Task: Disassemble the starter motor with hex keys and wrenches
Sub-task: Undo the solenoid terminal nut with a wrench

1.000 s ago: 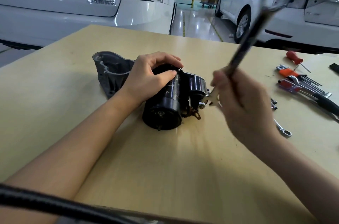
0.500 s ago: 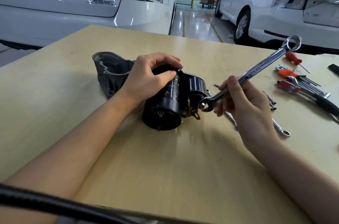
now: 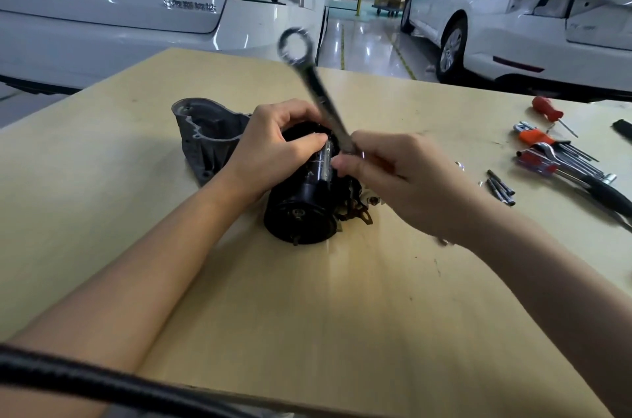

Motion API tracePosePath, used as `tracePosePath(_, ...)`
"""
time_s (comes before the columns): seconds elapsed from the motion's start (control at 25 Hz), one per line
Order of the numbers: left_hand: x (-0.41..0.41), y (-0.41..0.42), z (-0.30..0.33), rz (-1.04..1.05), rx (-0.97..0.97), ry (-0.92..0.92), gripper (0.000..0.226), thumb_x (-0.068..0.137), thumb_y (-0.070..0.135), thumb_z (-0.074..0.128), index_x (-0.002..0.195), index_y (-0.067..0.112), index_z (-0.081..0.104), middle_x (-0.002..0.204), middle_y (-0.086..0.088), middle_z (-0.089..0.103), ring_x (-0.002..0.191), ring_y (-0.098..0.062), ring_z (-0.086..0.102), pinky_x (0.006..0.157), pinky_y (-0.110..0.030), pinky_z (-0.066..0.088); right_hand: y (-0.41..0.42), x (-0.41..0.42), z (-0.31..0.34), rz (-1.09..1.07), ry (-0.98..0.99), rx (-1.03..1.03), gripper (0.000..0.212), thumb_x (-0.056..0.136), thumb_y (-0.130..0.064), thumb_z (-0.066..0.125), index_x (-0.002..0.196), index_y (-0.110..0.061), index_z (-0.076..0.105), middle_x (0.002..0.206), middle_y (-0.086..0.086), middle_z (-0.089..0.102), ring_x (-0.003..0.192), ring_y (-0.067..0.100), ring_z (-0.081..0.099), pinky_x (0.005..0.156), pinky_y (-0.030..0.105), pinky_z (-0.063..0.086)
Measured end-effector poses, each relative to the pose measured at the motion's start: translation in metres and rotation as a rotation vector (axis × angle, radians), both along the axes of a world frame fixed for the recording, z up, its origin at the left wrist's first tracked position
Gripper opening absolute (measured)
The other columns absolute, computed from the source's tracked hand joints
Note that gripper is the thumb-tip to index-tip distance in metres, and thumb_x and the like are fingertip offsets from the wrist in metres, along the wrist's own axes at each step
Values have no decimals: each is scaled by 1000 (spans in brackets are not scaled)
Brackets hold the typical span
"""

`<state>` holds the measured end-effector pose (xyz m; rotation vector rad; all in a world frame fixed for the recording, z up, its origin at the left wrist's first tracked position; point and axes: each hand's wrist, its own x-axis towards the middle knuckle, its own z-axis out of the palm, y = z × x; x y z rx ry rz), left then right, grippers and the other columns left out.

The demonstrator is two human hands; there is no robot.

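Note:
A black starter motor [image 3: 301,209] lies on its side on the wooden table [image 3: 307,315], its grey cast housing [image 3: 205,133] pointing away to the left. My left hand [image 3: 270,151] grips the top of the motor body. My right hand [image 3: 407,178] holds a steel combination wrench [image 3: 318,89] by its lower shaft, right of the motor. The wrench is blurred and leans up to the left, ring end high over the motor. Its open end is hidden behind my right hand. A small terminal nut [image 3: 374,200] shows beside the motor's copper terminals.
Hex keys in an orange and red holder [image 3: 537,151], a red-handled screwdriver [image 3: 547,109], dark-handled pliers [image 3: 608,195] and several loose bolts [image 3: 501,186] lie at the table's right. Two white cars stand beyond the far edge. A black cable [image 3: 102,380] crosses the lower left corner.
The wrench swung from leaning up to the right to leaning up to the left over the motor, and my right hand moved left toward the motor. My left hand kept its grip.

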<state>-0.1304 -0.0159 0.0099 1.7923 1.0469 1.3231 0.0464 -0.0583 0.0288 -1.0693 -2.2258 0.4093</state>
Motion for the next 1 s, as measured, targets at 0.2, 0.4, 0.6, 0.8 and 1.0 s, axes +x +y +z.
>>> tracePosePath(0.2,1,1,-1,0,-9,-1,24,84,-10,62,92,10,71,110,-6,69,106,-10,65,97,-24,49,-6,3,6,8,56,81,22,95,-28,54,73,-24,56,53,-11,41,47,5,35,46,17,26)
tracePosePath(0.4,0,2,0,-2,-6,12,24,84,-9,62,91,12,72,111,-7,69,108,-10,64,100,-26,47,-18,25,-10,-349,762,-159,28,99,-30,50,73,-20,53,47,-8,44,42,12,37,42,27,31)
tracePosePath(0.6,0,2,-1,-2,-15,0,26,83,-11,62,93,11,71,111,-9,69,109,-12,64,102,-27,47,-13,37,-11,-213,1103,-648,15,94,-16,53,81,-8,54,59,4,59,49,15,55,48,22,48)
tracePosePath(0.8,0,2,1,2,-10,8,25,84,-11,61,94,10,71,111,-9,69,108,-11,64,99,-23,47,-18,40,-9,-309,885,-423,20,93,-22,59,81,-7,58,58,7,62,44,17,55,43,21,44)
tracePosePath(1.0,1,1,0,-1,-16,12,24,84,-11,61,93,10,71,111,-8,69,108,-11,64,99,-23,47,-21,38,-11,-414,824,-475,14,92,-14,60,82,-6,56,50,4,55,38,18,49,40,25,40)
